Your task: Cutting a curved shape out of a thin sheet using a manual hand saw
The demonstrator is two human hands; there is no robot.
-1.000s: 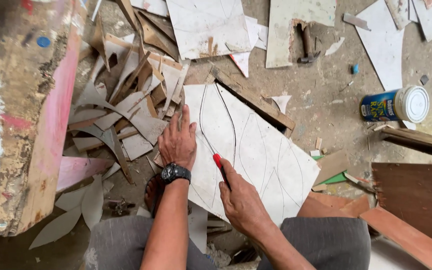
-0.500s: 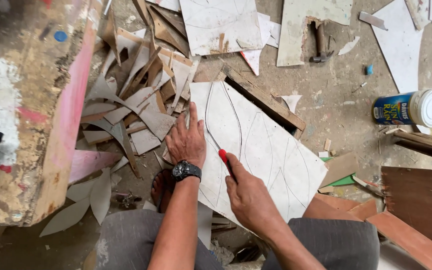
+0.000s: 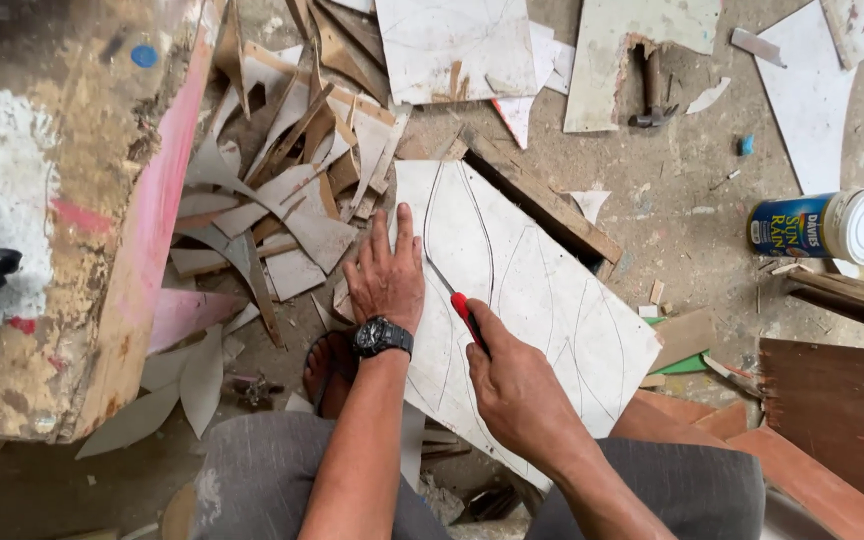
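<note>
**Blade on a pencilled panel**

Left hand [image 3: 385,275] spread flat, palm down, fingers open, pressing on the near-left part of a pale panel [image 3: 542,290] marked with curved leaf-shaped lines. Black wristwatch [image 3: 383,337] on that wrist. Right hand [image 3: 517,385] closed around a red-handled cutter [image 3: 464,312], blade tip touching the panel's surface just beside the left hand's little-finger side, on one of the drawn curves. Panel lying flat on the dusty concrete floor [image 3: 672,210], tilted diagonally, far edge resting against a wooden batten [image 3: 542,195], near corner over the grey-trousered knees. Sandalled foot [image 3: 329,370] just under the left wrist, beside the panel's left edge.

Left of the panel, heaped offcuts [image 3: 282,190]: pale curved slivers and brown-backed strips, touching and overlapping. Beyond them, a paint-stained wooden bench [image 3: 82,230] along the floor's left edge. Toward the far edge, another lined white sheet [image 3: 457,45] and a hammer [image 3: 650,95] lying on a pale board. Tin can [image 3: 822,226] on its side at the right edge, white lid facing right, well apart from both hands. Reddish-brown boards [image 3: 837,410] at the near-right corner.
</note>
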